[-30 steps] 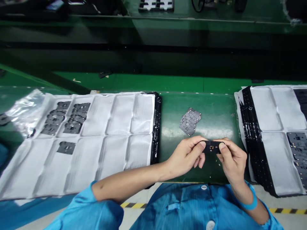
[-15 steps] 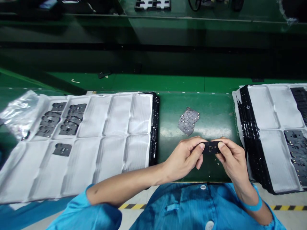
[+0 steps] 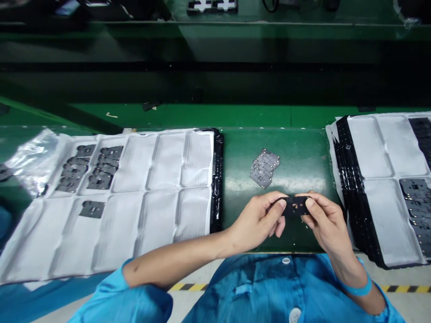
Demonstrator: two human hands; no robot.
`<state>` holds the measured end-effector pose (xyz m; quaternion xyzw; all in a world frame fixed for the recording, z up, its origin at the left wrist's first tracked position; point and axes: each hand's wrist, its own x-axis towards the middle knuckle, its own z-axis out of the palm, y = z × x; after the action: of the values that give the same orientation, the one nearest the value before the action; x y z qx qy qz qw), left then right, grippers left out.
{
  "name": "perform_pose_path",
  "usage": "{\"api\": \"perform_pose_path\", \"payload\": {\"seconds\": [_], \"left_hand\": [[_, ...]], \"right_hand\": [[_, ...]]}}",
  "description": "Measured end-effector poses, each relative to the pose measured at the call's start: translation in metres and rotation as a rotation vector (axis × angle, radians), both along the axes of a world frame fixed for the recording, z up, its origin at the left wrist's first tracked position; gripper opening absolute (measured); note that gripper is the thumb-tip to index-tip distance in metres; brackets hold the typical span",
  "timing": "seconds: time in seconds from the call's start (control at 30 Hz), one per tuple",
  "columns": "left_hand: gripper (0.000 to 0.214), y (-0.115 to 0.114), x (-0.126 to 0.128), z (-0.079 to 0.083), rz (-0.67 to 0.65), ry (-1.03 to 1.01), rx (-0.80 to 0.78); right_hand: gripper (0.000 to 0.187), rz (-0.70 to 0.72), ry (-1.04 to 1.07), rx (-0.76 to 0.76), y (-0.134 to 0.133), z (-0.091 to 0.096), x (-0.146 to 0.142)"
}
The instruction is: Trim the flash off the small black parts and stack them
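Between my two hands is a small flat black plate [image 3: 296,206] with cut-outs in it. My left hand [image 3: 261,220] pinches its left end between thumb and fingers. The right end is pinched the same way by my right hand [image 3: 325,220]. Just beyond my hands, a fanned pile of dark grey plates [image 3: 265,168] with small shiny spots lies on the green table [image 3: 296,143]. A few tiny light bits show beside my right fingers, too small to name.
To the left, a white-lined compartment tray [image 3: 161,211] holds several dark plates [image 3: 101,175], with a clear plastic bag [image 3: 33,157] at its far left corner. Another stacked tray [image 3: 380,220] with dark plates [image 3: 417,211] stands to the right. A green shelf [image 3: 286,27] runs across the back.
The black plate has tilted slightly between my fingers, so its cut-outs show more clearly. Both hands keep their grip in nearly the same place. The camera view has shifted a little.
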<state>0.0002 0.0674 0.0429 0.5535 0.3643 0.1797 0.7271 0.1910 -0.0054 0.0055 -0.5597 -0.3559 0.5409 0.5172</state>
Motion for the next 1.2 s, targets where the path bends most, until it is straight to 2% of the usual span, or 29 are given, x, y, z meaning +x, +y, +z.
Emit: {"api": "perform_pose_path", "payload": {"seconds": [0.1, 0.4, 0.6, 0.7, 0.8, 0.9, 1.0, 1.1, 1.2], "left_hand": [[0.042, 0.003, 0.001, 0.002, -0.01, -0.006, -0.081], [0.045, 0.009, 0.007, 0.005, -0.025, -0.032, -0.168], [0.045, 0.011, 0.014, 0.002, -0.001, -0.038, -0.177], [0.043, 0.026, 0.018, -0.004, 0.105, 0.007, -0.108], [0.033, 0.062, 0.034, -0.005, 0.178, 0.063, 0.11], [0.023, 0.11, 0.078, 0.005, 0.077, 0.061, 0.367], [0.02, 0.147, 0.153, 0.018, -0.12, -0.041, 0.485], [0.019, 0.16, 0.243, 0.02, -0.288, -0.128, 0.538], [0.005, 0.153, 0.321, 0.013, -0.524, -0.095, 0.69]], "right_hand": [[0.028, 0.03, 0.014, 0.007, -0.004, 0.005, 0.003], [0.025, 0.028, 0.03, 0.038, -0.011, 0.007, 0.008], [0.027, -0.042, 0.049, 0.028, -0.009, 0.002, 0.006], [0.028, -0.076, 0.072, 0.062, -0.009, 0.004, 0.002], [0.028, -0.097, 0.087, 0.108, -0.012, 0.002, -0.001], [0.027, -0.08, 0.054, 0.094, -0.018, -0.007, -0.001], [0.025, -0.02, -0.011, 0.04, -0.027, -0.018, -0.003], [0.022, 0.033, -0.079, 0.014, -0.033, -0.029, -0.005], [0.02, 0.051, -0.123, 0.001, -0.037, -0.038, -0.007]]}}
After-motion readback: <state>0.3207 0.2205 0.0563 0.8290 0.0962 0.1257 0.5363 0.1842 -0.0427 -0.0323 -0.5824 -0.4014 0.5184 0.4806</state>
